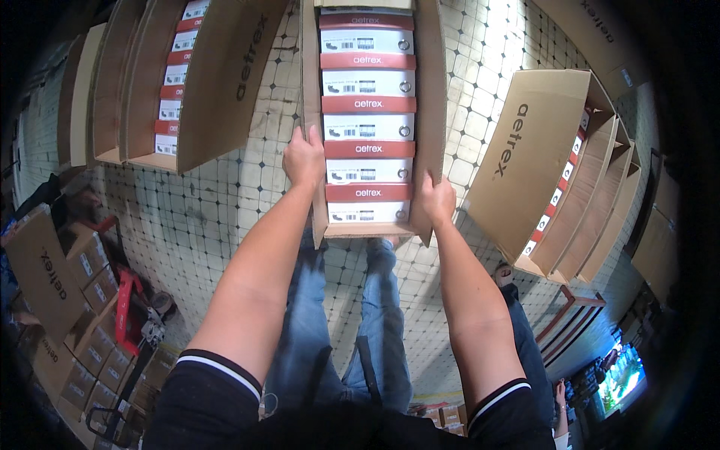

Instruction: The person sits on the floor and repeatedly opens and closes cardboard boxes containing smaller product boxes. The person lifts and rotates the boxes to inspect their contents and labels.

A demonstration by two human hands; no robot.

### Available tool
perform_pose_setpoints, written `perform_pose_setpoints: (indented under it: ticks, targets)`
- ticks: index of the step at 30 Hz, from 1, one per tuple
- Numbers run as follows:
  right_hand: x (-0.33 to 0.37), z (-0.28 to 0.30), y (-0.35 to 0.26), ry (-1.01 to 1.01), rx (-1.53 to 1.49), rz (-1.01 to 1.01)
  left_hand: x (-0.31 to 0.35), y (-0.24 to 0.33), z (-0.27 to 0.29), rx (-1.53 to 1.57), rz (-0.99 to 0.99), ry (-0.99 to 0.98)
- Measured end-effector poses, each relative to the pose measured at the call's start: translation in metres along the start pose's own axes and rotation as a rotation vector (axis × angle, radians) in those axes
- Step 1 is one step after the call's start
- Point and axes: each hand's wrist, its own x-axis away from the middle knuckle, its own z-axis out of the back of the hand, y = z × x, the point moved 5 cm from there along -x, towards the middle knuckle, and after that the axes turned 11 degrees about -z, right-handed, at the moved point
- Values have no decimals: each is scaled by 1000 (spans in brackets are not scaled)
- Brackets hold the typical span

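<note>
Directly ahead of me is a long cardboard carton (430, 90) with its near side open. A column of shoeboxes (367, 127) fills it, white ends alternating with red bands. My left hand (304, 159) is closed round the carton's left wall, fingers pointing away from me. On the opposite wall, a little nearer to me, my right hand (438, 199) grips the edge, its thumb on the inner side. Both hands hide part of the walls they hold. Whether the carton's full weight is on the floor, I cannot tell.
Other open cartons of shoeboxes stand left (217, 82) and right (525, 142) on the tiled floor (217, 217). A red pallet jack (129, 307) and stacked brown boxes (45, 285) are at lower left. A slatted rack (574, 322) and a lit screen (622, 381) are at right.
</note>
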Motion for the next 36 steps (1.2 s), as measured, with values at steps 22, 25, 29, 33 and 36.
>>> perform_pose_setpoints:
  ticks: [22, 25, 29, 33, 36]
  targets:
    - [1, 5, -4, 33, -69, 53, 0, 4, 1, -28, 46, 13]
    - [1, 5, -4, 23, -84, 44, 0, 5, 3, -33, 22, 54]
    - [2, 5, -6, 14, -63, 38, 0, 2, -1, -20, 48, 10]
    - [3, 7, -7, 19, -88, 55, -1, 2, 0, -45, 34, 22]
    - [2, 7, -7, 5, -103, 60, -1, 2, -1, -40, 38, 4]
